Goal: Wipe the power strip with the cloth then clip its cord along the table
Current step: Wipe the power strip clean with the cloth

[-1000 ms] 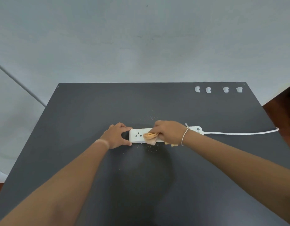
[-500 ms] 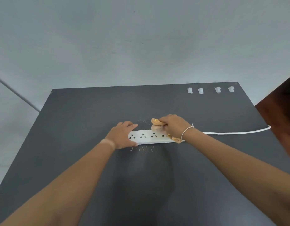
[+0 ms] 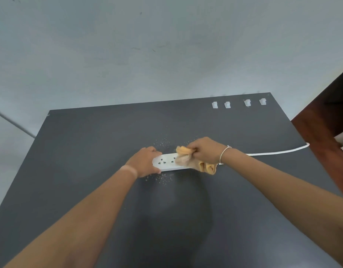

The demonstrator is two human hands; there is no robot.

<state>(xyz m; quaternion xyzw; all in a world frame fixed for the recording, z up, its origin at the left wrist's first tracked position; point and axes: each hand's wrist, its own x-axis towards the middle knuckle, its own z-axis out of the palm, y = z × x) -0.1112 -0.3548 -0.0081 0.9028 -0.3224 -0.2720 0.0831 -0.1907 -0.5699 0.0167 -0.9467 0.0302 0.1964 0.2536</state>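
A white power strip (image 3: 166, 161) lies flat in the middle of the dark table (image 3: 89, 147). My left hand (image 3: 144, 161) grips its left end. My right hand (image 3: 205, 150) is closed on a bunched orange cloth (image 3: 188, 158) that presses on the strip's middle and right part, hiding that end. The strip's white cord (image 3: 278, 151) runs right from under my wrist to the table's right edge. Several white cord clips (image 3: 214, 105) sit in a row near the far right edge of the table.
Fine light crumbs (image 3: 161, 177) are scattered on the table in front of and behind the strip. A pale wall rises behind the table. A brown wooden surface (image 3: 325, 132) lies past the table's right edge.
My right hand first slid the cloth right along the strip, then back left, leaving fewer sockets showing. The left hand kept its hold on the strip's end. The camera tilted down.
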